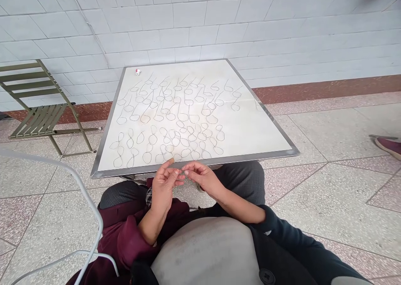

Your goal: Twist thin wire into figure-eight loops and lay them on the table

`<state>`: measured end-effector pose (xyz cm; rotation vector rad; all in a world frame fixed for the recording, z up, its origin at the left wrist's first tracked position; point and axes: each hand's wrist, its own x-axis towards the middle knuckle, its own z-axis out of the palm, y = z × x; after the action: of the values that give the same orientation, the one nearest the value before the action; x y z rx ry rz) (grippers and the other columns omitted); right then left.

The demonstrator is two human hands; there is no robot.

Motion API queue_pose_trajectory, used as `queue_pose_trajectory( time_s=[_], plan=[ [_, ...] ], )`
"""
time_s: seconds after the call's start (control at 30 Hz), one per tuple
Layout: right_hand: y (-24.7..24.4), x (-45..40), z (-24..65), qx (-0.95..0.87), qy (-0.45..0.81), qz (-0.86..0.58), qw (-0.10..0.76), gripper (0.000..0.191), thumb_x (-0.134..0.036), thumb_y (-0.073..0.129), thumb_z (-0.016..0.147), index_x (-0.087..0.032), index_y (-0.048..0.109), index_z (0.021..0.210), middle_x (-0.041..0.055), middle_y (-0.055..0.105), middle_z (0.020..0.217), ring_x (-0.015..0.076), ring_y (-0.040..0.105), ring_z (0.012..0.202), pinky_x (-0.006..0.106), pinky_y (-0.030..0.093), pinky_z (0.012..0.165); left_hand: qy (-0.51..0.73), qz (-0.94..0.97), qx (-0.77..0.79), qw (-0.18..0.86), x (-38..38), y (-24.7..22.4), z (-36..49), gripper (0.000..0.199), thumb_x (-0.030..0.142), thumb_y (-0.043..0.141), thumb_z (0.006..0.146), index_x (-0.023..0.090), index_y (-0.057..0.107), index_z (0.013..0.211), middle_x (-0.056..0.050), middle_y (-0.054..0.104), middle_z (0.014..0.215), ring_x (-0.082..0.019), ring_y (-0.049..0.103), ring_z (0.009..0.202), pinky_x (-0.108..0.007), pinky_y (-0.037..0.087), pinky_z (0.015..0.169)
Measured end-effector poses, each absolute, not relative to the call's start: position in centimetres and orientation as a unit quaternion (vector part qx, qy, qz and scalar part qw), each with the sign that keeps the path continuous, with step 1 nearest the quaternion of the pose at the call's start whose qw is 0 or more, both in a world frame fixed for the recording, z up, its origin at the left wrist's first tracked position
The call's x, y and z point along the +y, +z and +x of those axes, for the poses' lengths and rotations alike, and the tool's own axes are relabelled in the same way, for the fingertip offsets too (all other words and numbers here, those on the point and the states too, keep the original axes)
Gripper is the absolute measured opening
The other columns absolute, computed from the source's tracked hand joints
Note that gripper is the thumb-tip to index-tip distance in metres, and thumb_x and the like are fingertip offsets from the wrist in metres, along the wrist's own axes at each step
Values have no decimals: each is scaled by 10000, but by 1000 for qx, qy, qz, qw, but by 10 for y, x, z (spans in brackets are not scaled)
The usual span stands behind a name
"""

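Note:
My left hand [163,185] and my right hand [204,179] meet just past the near edge of a white table [250,130]. Both are closed in a pinch, their fingertips almost touching. Whatever lies between them is too thin and small to make out. A tan wrap [171,160] covers the tip of my left index finger. On the tabletop beyond lie many thin, dark wire pieces. Those at the back are single loops with a straight tail [145,119]; the nearer ones are bent into double or triple loops [147,157].
A small white and red object [138,72] sits at the table's far left corner. To the left stands a green folding chair [40,118]. Pale curved tubing [84,185] crosses the lower left. A tiled wall [188,34] rises behind; someone's shoe [388,146] shows at far right.

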<state>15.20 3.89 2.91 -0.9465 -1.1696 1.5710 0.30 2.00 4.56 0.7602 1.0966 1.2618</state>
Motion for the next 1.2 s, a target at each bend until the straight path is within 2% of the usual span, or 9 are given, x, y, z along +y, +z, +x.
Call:
queue_pose_trajectory(
  time_s=[0.23,0.53,0.77,1.2],
  plan=[
    [21,39,151,-499,619,-377,475,122,-315,689,804,-220,692,880,1,654,846,125,599,791,279,469,764,554,354,501,562,21,44,2,558,309,741,746,187,528,1247,4,637,833,-135,673,644,-236,530,545],
    [22,37,147,-496,636,-335,487,119,-319,685,813,-220,671,878,-6,675,804,136,648,736,308,515,742,529,386,504,564,20,46,0,591,276,736,745,212,529,1295,9,645,807,-120,653,631,-211,489,536],
    [17,36,147,-494,622,-361,488,143,-337,685,811,-211,655,872,-11,664,780,120,631,693,275,506,687,496,428,491,574,19,46,-3,617,281,719,763,257,510,1344,13,627,822,-117,653,636,-217,502,560],
    [27,35,149,-518,615,-379,458,198,-393,682,803,-212,605,827,-13,650,724,140,638,673,300,507,678,487,423,466,607,20,51,-7,581,261,720,764,230,547,1317,-7,669,810,-138,653,685,-265,509,651]
  ],
)
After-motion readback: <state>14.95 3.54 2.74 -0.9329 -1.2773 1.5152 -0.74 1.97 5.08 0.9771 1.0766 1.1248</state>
